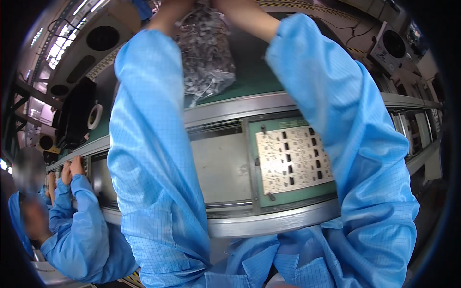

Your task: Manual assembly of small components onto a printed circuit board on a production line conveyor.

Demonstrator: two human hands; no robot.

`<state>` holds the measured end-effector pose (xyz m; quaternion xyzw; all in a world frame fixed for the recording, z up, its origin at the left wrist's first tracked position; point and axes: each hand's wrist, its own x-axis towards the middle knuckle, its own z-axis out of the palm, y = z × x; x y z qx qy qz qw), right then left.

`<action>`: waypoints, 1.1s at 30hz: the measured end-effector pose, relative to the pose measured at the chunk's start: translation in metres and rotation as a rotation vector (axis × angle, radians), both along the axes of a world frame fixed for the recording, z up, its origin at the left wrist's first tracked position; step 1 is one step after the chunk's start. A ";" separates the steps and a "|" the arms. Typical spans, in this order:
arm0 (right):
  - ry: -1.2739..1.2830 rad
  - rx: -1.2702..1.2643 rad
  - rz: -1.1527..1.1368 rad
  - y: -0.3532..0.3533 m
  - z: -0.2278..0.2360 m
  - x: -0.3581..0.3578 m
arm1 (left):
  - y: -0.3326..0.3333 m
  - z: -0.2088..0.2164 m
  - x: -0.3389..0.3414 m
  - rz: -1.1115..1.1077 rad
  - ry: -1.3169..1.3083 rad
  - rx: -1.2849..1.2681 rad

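Both my arms, in blue gridded sleeves, reach far forward over the rail to a clear plastic bag (206, 53) packed with small grey and whitish parts. My left hand (176, 6) is at the bag's far left side, and my right hand (229, 5) is at its far right. The top edge of the view cuts off the fingers of both, so their grip is hidden. Under my right forearm, a pale panel (293, 158) with rows of black components rests in a green carrier (283, 194) on the conveyor.
Metal rails (269, 221) border the conveyor, and a bare grey plate (221, 163) lies left of the carrier. A white tape roll (95, 116) stands by a black box (77, 113). At left, a co-worker in a blue sleeve (89, 206) works along the same line.
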<state>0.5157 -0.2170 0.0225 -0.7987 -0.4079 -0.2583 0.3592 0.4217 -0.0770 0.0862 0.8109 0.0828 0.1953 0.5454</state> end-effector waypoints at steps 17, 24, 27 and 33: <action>-0.144 -0.136 0.372 -0.237 0.005 -0.016 | -0.055 -0.021 -0.010 -0.639 0.186 0.621; -0.238 -0.925 -0.086 -0.211 0.002 -0.039 | 0.021 -0.012 -0.167 -0.378 0.129 0.835; -0.342 -0.876 -0.085 -0.218 0.000 -0.051 | -0.012 -0.052 -0.204 -0.491 0.179 1.126; 0.007 -0.718 -0.131 -0.243 0.001 -0.071 | -0.043 -0.098 -0.208 -0.403 0.067 1.176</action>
